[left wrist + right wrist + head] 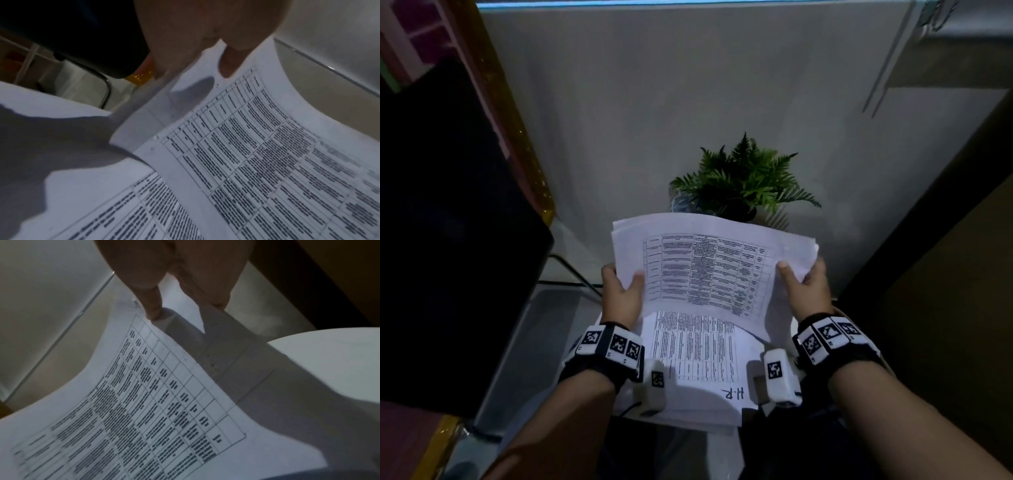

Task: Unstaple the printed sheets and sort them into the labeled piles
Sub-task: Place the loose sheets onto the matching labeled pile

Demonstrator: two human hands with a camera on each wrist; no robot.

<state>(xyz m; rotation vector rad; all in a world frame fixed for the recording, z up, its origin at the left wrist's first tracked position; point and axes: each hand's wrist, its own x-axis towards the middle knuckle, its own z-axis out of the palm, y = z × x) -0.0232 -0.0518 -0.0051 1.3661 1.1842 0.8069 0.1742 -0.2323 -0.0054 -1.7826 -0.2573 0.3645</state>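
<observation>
Both hands hold a sheaf (709, 270) of thin white paper up off the desk, over the near-centre of the top. Top sheet has a printed grid table, dense black text in cols; paper soft, bowed in the middle, edges of several sheets fanned at the far side. Left hand (619, 294) grasps the sheaf's left edge, thumb on top, fingers under. Right hand (808, 291) grasps the right edge the same way, thumb flat on the margin.

Below, a pile (695, 359) lies flat at the near edge of the desk (544, 342), w/ a similar table and "H.R" handwritten at its near end. Desk looks smooth, pale grey. A fern-like plant (743, 178) in a dark pot stands at the far side, against the plain wall.

Left wrist view: small marks near the table's corner by the sheaf (246, 146) margin, too blurred to say if a staple. Right wrist view shows a small crinkle at the sheaf (144, 402) corner by the thumb, and a white rounded object (329, 356) to the right; the head view shows neither.
</observation>
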